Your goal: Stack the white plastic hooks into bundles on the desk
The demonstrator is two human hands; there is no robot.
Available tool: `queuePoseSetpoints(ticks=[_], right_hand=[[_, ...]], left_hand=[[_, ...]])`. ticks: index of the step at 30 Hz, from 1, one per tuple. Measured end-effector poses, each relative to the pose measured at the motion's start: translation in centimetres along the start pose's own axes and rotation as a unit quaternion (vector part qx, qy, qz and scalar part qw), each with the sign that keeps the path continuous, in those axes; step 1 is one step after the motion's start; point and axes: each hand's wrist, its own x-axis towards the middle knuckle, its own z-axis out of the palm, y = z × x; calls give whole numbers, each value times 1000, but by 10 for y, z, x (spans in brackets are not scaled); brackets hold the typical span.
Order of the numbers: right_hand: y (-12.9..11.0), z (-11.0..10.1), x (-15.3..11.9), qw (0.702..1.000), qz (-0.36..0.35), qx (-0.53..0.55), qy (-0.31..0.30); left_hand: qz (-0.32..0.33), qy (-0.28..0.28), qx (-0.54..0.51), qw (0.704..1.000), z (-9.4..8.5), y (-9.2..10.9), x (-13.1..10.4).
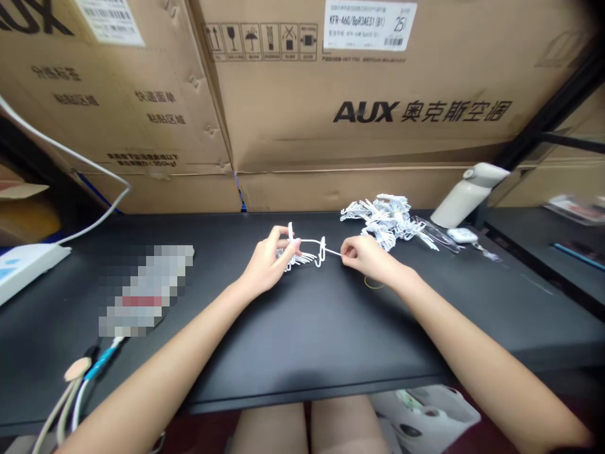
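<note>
Above the black tabletop, a thin white hooked piece (322, 252) stretches between my two hands. My left hand (268, 261) is closed with thumb and fingers on its left part, where a white upright end sticks up. Under those fingers lies a small bunch of thin white hooked pieces (302, 258), partly hidden. My right hand (366, 257) pinches the piece's thin stem at the right end. Just beyond my right hand spreads a tangled pile of similar white hooked pieces (390, 217). A yellow rubber band (374, 283) rests on the table below my right wrist.
Large cardboard boxes (293, 120) stand along the back. At right are a cream bottle (460, 198) and a small white case (462, 236). A blurred-out phone-shaped object (146, 293) with cables (101, 362) lies at left, near a white device (28, 268). The table's front edge (331, 391) is close to my lap.
</note>
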Motion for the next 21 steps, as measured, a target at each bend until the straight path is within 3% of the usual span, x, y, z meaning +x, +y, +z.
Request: queuePoseSetpoints(ticks=[3, 6, 10, 15, 21], right_hand=[[8, -7, 2, 999, 18, 20, 46], [9, -7, 3, 985, 22, 91, 144], [-2, -5, 2, 962, -44, 144, 226], [-16, -5, -3, 968, -126, 110, 186], [-28, 3, -8, 972, -139, 137, 130]], left_hand=[[4, -1, 14, 1000, -1, 3, -1], [19, 7, 21, 1000, -1, 7, -2], [39, 25, 22, 999, -3, 11, -1], [33, 20, -22, 999, -3, 10, 1], [33, 26, -62, 997, -1, 8, 2]])
